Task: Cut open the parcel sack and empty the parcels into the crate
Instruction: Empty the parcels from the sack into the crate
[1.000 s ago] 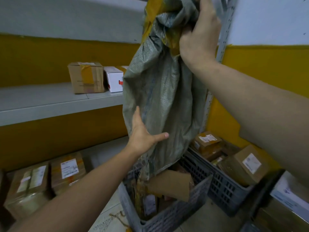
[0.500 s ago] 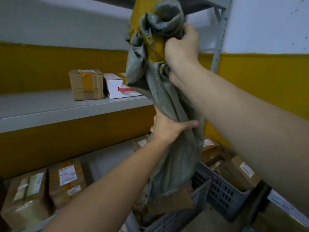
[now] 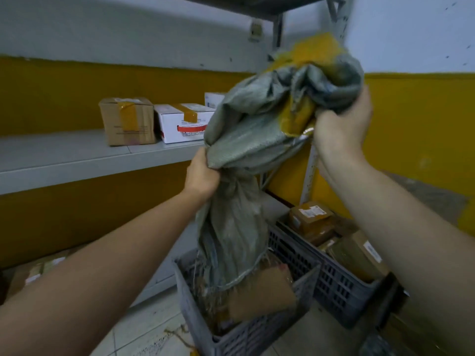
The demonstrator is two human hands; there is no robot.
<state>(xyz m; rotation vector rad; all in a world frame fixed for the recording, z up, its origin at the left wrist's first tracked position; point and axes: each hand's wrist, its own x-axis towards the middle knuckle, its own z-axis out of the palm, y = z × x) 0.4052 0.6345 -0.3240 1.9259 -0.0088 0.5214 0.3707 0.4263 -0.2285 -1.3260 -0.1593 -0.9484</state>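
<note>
Both hands clench the grey sack (image 3: 246, 129): left hand (image 3: 201, 173) mid-sack, right hand (image 3: 341, 129) at its bunched top. Frayed mouth dangles over the crate (image 3: 303, 286). Parcel (image 3: 312, 219) labels too blurred to read.

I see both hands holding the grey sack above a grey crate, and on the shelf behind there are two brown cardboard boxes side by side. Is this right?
Not quite: the head view shows one brown box and beside it a white box on the shelf. The rest holds: left hand and right hand hold the grey sack above the grey crate.
</note>
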